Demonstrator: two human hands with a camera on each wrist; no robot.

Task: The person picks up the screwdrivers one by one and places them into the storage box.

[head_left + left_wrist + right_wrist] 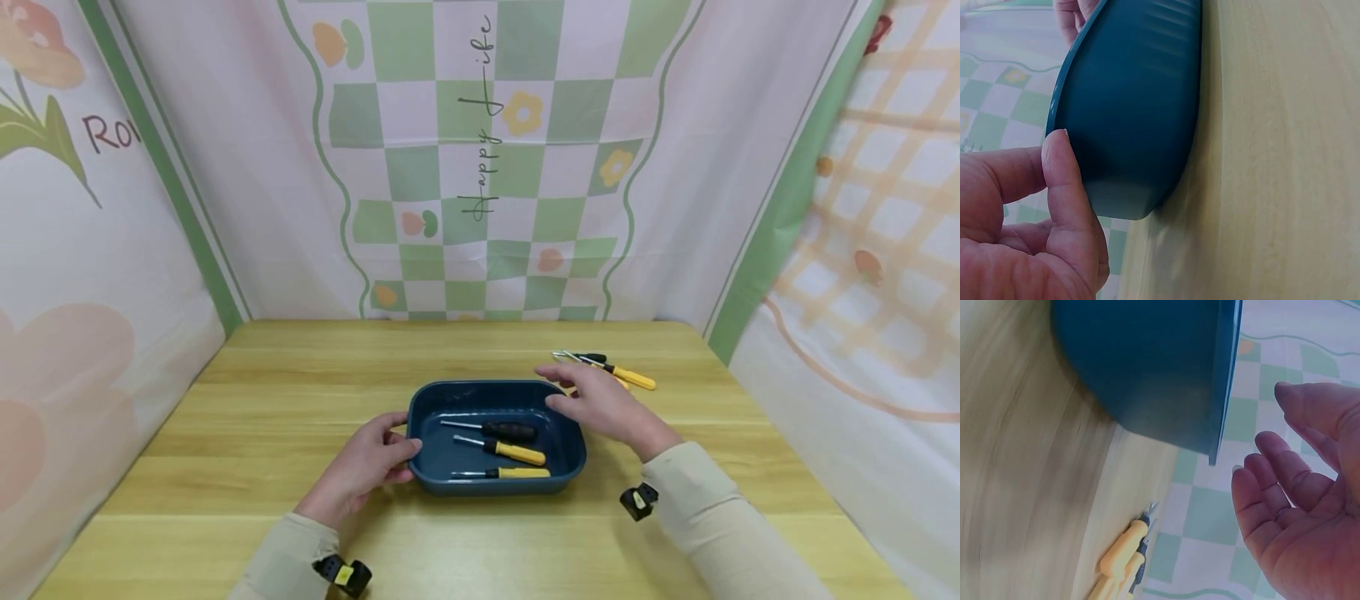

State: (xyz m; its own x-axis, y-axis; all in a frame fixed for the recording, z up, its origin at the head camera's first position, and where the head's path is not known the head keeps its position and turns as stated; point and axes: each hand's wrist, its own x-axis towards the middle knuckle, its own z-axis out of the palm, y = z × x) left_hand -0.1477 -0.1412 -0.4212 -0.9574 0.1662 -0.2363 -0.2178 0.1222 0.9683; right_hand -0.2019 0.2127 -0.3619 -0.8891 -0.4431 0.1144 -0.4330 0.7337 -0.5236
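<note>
A dark blue rectangular tray (495, 486) with raised walls sits on the table. In it lie a black-handled screwdriver (510, 431) and two yellow-and-black ones, one in the middle (521, 453) and one by the near wall (523, 472). My left hand (369, 460) grips the tray's left end, thumb over the rim; the left wrist view shows this hand (1041, 219) at the tray wall (1135, 94). With nothing in its fingers, my right hand (603, 404) hovers over the tray's back right corner. The right wrist view has its fingers (1254, 500) loosely bent, apart from the rim.
Behind my right hand, several more screwdrivers (633, 377) lie in a loose pile at the table's back right; their yellow handles (1124, 549) also show in the right wrist view. A patterned curtain (480, 250) hangs along the table's back edge.
</note>
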